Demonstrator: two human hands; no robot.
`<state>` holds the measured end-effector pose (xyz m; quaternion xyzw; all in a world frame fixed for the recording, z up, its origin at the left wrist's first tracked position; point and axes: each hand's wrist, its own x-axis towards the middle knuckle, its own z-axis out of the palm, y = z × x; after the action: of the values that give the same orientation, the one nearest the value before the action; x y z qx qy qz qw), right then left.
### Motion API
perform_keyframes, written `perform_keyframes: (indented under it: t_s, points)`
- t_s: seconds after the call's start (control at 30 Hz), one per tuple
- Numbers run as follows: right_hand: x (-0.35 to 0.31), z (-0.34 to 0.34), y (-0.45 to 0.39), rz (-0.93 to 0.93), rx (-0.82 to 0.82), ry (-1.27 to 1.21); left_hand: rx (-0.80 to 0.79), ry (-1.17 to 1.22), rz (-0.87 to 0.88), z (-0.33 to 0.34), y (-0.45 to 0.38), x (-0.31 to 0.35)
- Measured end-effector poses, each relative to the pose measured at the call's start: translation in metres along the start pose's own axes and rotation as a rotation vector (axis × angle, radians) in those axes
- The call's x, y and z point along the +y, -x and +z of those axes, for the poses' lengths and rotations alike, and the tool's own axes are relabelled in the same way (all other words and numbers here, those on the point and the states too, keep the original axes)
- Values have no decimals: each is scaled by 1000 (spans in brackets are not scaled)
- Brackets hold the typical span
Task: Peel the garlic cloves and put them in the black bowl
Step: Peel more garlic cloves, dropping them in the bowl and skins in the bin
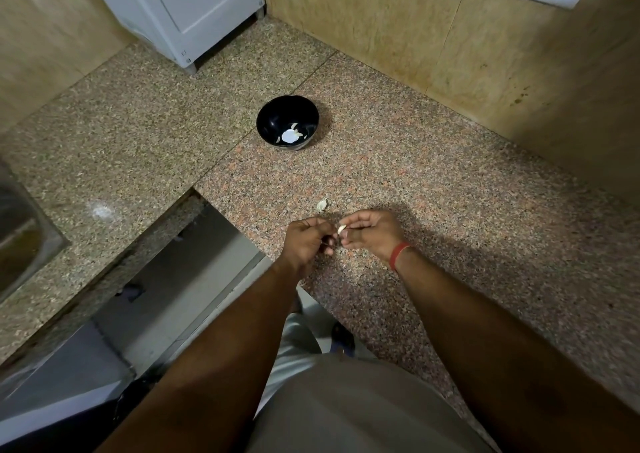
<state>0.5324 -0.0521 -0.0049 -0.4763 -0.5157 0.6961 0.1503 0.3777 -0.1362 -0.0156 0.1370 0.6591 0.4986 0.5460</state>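
A pale garlic clove (341, 229) is pinched between the fingertips of my left hand (306, 245) and my right hand (372, 234), low over the granite counter (433, 182). Both hands' fingers curl around it, so most of the clove is hidden. Another whitish garlic piece (322, 204) lies on the counter just beyond my hands; I cannot tell whether it is a clove or peel. The black bowl (273, 115) stands farther back on the counter and holds a few pale garlic pieces (291, 136) at its bottom.
A white appliance (183, 13) stands at the back left corner. Tiled walls close the back and right sides. A steel sink (20, 241) is at the far left. The counter's inner edge drops to the floor (166, 279) left of my hands.
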Motion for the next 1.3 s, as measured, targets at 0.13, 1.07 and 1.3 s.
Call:
perform_keyframes:
  t_s: [0.13,1.07,1.3]
  points:
    - [1,-1,-1,-19,-9,-38,-12,-7,-1,0,1,-2]
    - [14,-8,-7,29,91,97,34,-466,299,2,-5,-16]
    - [10,-8,-4,66,29,-10,-55,-361,312,-1,-5,-16]
